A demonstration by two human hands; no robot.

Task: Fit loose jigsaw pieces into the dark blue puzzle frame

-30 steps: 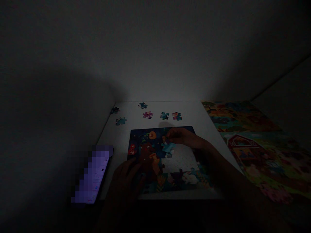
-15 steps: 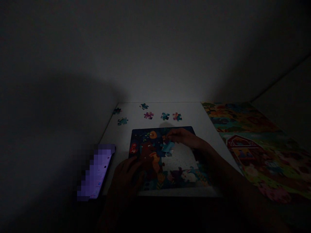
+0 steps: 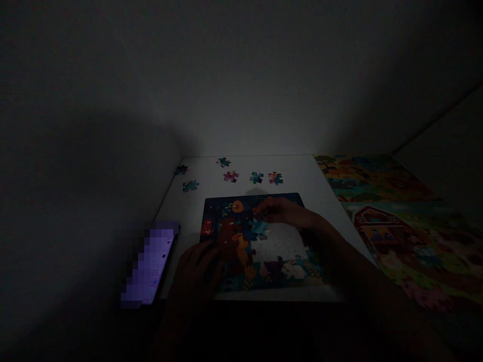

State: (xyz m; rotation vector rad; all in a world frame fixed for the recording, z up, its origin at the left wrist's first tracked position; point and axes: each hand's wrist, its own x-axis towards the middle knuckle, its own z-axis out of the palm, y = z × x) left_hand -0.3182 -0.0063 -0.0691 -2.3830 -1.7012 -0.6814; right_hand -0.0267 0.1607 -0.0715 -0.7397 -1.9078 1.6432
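A partly assembled jigsaw puzzle [image 3: 228, 234] lies in front of me, its picture showing a brown bear with an orange jar and a white rabbit. Its middle right holds a pale gap. My left hand [image 3: 198, 264] rests on the puzzle's lower left edge, fingers spread and lying flat. Over the upper middle of the puzzle is my right hand [image 3: 281, 210], its thumb and fingers pinched at a puzzle piece just above a light-blue piece [image 3: 259, 230]. Dim light and the fingers hide most of the pinched piece.
Several loose puzzle pieces [image 3: 231, 176] lie along the back of the white table [image 3: 302, 173]. At left is a lit phone [image 3: 160, 266], partly blurred out. Two colourful pictures, one with a red barn [image 3: 375, 217], lie at right. Pale walls [image 3: 241, 100] stand behind and left.
The view has tilted slightly, so the table sits a little higher. My right hand stays at nearly the same spot, its fingers shifted slightly. My left hand has not visibly moved.
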